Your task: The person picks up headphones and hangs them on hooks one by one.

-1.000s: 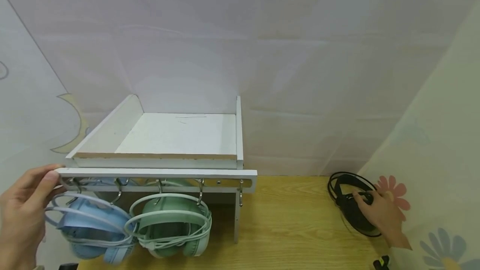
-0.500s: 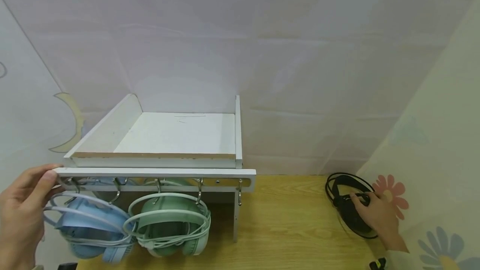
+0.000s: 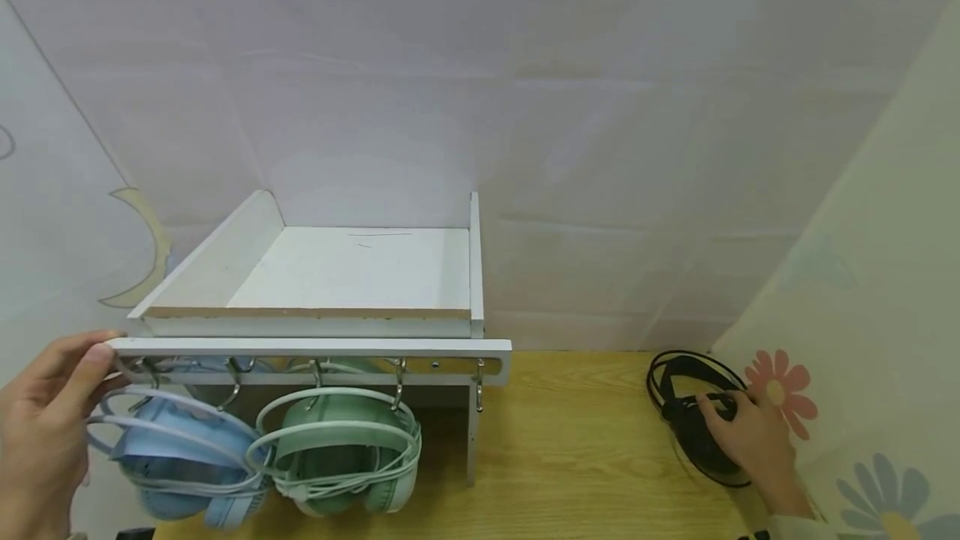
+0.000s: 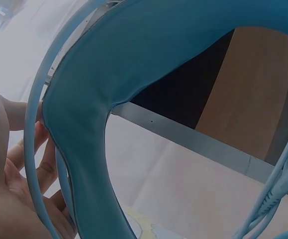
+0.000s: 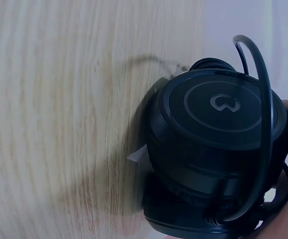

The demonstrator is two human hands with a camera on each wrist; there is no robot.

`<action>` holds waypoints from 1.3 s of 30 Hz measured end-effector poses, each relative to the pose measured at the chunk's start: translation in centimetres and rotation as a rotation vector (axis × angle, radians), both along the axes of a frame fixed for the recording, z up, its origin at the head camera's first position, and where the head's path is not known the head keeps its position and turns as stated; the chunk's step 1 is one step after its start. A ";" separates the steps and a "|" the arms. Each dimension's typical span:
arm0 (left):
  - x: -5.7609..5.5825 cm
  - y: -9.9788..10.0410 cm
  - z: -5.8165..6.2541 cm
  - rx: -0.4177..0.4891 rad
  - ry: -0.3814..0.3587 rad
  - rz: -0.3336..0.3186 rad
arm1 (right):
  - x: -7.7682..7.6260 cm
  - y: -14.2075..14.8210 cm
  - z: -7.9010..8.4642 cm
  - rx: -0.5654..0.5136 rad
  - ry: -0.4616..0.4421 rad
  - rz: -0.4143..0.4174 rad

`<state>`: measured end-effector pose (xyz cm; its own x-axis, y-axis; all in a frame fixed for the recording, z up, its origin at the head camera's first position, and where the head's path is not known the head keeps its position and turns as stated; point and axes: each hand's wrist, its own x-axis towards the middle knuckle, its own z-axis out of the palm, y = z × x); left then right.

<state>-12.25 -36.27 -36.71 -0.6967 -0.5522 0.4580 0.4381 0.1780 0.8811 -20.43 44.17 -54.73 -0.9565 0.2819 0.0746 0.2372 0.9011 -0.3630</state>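
My left hand [image 3: 52, 423] grips the left end of a white hook rail [image 3: 315, 347], thumb on top. From its metal hooks hang light blue headphones [image 3: 187, 432], just beside this hand, and light green headphones [image 3: 345, 407] with their cord wound around them. The blue headband [image 4: 89, 89] fills much of the left wrist view in front of the fingers. Far to the right, my right hand [image 3: 757, 440] holds black headphones [image 3: 697, 440] close over the wooden table. In the right wrist view, a black earcup [image 5: 218, 119] with a pale logo hides most of that hand.
A white open-topped shelf unit [image 3: 360, 269] stands behind the rail. The wooden tabletop [image 3: 570, 440] stretches between the unit and the black headphones. A pale sheet [image 3: 600, 148] hangs at the back, and a flower-printed sheet [image 3: 885, 315] borders the right side.
My right hand and the black headphones have shifted slightly left and nearer to me. The left hand stays on the rail, and the hanging headphones look the same.
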 end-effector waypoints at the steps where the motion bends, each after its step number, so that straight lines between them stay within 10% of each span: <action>1: 0.0 0.0 0.0 0.001 0.002 0.001 | 0.1 -0.2 0.0 -0.003 0.006 -0.007; 13: 0.0 -0.5 -0.3 -0.147 -0.136 0.093 | 1.1 -1.0 0.4 -0.031 -0.138 -0.018; 39: 0.2 0.0 0.0 -0.118 -0.115 0.079 | 1.5 -0.8 1.3 -0.181 -0.148 -0.049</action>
